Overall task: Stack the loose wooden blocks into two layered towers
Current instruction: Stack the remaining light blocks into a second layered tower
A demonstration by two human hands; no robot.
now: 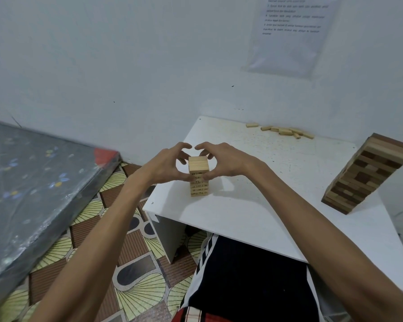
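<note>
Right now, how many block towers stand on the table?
2. The small tower stands at the table's left side, held by left hand and right hand; the big tower stands at its right edge. None hidden.

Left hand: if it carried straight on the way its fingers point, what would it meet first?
Most likely the small tower, which the left hand touches with curled fingers; the right hand lies just beyond. Depth is unclear.

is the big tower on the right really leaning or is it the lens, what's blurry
Head view: probably the lens, the big tower tilts at the frame edge while the small tower near the middle stands straight; the mattress at left is smeared, the paper on the wall too soft to read; shadows on the table are faint.
</note>
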